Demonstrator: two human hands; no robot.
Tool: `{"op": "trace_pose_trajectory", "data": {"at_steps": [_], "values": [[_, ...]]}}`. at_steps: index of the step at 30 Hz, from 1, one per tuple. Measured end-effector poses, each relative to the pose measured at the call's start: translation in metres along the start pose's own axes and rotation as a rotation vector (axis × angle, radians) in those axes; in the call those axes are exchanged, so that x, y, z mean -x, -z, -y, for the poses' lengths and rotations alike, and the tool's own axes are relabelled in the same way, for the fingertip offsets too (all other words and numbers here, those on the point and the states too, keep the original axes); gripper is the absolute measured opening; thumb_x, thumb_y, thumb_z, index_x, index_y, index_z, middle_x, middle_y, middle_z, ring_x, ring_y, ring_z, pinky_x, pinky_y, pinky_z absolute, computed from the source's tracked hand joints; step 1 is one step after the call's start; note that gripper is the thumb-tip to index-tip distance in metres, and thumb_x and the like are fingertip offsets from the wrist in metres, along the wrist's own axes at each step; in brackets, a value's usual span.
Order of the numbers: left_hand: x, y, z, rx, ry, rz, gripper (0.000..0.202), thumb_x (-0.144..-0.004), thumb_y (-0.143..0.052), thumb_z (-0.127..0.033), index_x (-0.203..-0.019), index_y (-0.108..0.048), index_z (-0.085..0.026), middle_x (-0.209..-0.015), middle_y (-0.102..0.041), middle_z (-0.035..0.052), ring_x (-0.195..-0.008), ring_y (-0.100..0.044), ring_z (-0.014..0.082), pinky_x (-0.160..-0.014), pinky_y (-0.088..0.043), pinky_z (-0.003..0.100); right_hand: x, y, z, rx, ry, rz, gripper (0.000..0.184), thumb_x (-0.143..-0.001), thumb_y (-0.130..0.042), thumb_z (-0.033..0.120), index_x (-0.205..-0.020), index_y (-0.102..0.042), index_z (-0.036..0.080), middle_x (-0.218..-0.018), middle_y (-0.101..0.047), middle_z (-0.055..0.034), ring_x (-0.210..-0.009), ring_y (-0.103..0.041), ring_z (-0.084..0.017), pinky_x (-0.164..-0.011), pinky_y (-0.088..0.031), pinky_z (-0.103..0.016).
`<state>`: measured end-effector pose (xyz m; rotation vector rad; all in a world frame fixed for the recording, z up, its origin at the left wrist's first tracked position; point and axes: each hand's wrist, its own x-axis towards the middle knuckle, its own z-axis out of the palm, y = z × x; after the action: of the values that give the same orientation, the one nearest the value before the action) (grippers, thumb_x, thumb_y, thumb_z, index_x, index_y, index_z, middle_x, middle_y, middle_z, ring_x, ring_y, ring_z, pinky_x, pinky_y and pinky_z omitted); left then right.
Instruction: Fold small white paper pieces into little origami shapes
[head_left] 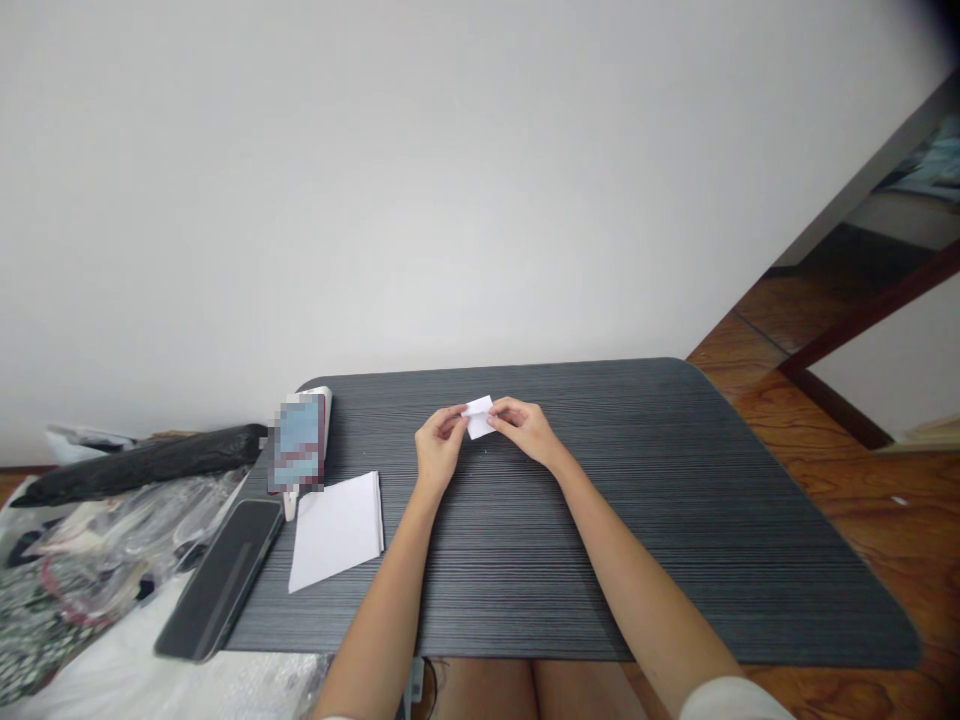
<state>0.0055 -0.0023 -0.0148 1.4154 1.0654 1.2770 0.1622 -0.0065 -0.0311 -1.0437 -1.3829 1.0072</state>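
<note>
A small folded piece of white paper (480, 416) is held just above the dark striped table (675, 500), near its far middle. My left hand (439, 446) pinches the paper's left side with thumb and fingers closed on it. My right hand (525, 426) pinches its right side in the same way. Both forearms reach in from the near edge of the table.
A stack of white paper sheets (337, 528) lies on the table's left part. A dark phone (221, 578) overhangs the left edge, beside a blurred box (300, 440). Bags and a black bundle (142, 465) lie left of the table. Wooden floor lies to the right.
</note>
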Motion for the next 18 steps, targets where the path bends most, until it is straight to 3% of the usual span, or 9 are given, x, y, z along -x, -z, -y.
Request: {"op": "trace_pose_trajectory", "data": {"at_steps": [5,10,18], "values": [[-0.0002,-0.0017,-0.0023,0.022,0.049,-0.036,0.017,-0.066,-0.063,-0.025,-0.08,-0.062,-0.014,-0.083,-0.066,0.0061,-0.076,-0.063,0.0165,-0.073,-0.05,0.028,0.002,-0.001,0.0044,-0.008,0.029,0.02,0.017,-0.068,-0.062,0.033,-0.075,-0.06,0.017,-0.09,-0.056,-0.005,-0.082,-0.056,-0.015,-0.071,-0.046,-0.027],[0.0006,-0.002,0.0005,-0.006,-0.03,-0.001,0.014,-0.068,-0.061,-0.025,-0.075,-0.065,-0.014,-0.082,-0.065,0.0056,-0.077,-0.062,0.0159,-0.076,-0.05,0.029,0.0033,-0.0007,0.0078,-0.022,0.046,0.027,0.014,-0.068,-0.063,0.031,-0.074,-0.062,0.018,-0.101,-0.053,-0.0068,-0.094,-0.053,-0.018,-0.076,-0.044,-0.028],[0.0013,0.0001,0.0037,-0.062,-0.084,0.06,0.015,-0.071,-0.058,-0.024,-0.079,-0.067,-0.014,-0.086,-0.066,0.0071,-0.08,-0.062,0.0162,-0.077,-0.05,0.03,0.0008,-0.0016,0.0062,-0.157,-0.027,0.015,0.013,-0.065,-0.065,0.032,-0.065,-0.064,0.019,-0.096,-0.059,-0.0051,-0.087,-0.055,-0.017,-0.075,-0.044,-0.029]]}}
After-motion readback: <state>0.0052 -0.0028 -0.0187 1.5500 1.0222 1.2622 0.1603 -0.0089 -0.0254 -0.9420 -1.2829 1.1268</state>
